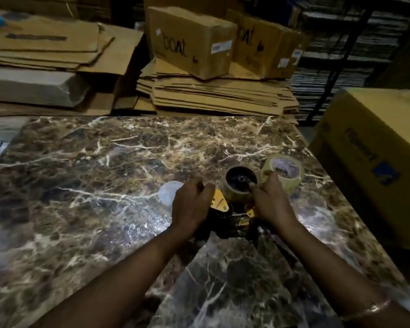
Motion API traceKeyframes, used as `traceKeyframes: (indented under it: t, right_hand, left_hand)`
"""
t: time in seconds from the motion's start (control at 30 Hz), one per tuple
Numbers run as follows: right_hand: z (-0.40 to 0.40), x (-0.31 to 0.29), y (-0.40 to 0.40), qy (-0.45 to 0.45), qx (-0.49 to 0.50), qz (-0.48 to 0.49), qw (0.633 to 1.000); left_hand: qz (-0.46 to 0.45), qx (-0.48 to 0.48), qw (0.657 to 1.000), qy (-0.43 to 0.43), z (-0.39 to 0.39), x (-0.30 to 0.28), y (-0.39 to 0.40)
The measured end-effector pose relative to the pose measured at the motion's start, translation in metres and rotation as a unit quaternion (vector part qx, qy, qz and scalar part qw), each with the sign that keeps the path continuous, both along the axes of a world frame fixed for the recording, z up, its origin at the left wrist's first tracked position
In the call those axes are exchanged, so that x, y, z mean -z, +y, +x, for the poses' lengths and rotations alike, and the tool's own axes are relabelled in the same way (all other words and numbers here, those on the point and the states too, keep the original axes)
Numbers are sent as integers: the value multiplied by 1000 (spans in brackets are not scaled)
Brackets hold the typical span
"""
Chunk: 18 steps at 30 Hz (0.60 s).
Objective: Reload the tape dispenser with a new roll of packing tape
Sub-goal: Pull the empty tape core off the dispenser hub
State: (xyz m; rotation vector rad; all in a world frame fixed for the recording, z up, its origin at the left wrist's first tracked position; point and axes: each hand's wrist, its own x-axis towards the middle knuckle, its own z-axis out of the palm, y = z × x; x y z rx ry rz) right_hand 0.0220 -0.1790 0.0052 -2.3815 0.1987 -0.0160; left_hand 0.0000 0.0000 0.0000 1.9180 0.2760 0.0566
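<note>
Marble table amid stacked cardboard; both hands closed around the tape dispenser.

A closed cardboard box at the far centre, resting on a stack of flattened cartons, bore the handwritten black word "boat" across its front. The box just to its right carried similar black handwriting, only partly legible as "oat". Small white stickers on both boxes were too blurred to read. The yellow carton at the right edge showed dark printing and a blue logo, both illegible. Tiny lettering on the tape dispenser's yellow plate could not be made out.
</note>
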Motion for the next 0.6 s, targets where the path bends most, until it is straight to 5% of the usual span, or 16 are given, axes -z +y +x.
traceKeyframes:
  t: [0.17, 0.4, 0.6]
  right_hand:
    - [22, 9, -2, 76, 11, 90, 993]
    - [1, -11, 21, 61, -71, -173, 980]
    - [-18, -11, 56, 45, -138, -275, 950]
  left_hand:
    - [-47, 22, 998, -47, 9, 31, 5]
    - [-67, 11, 992, -105, 4, 36, 14]
    - [-64, -44, 989, -126, -14, 32, 43]
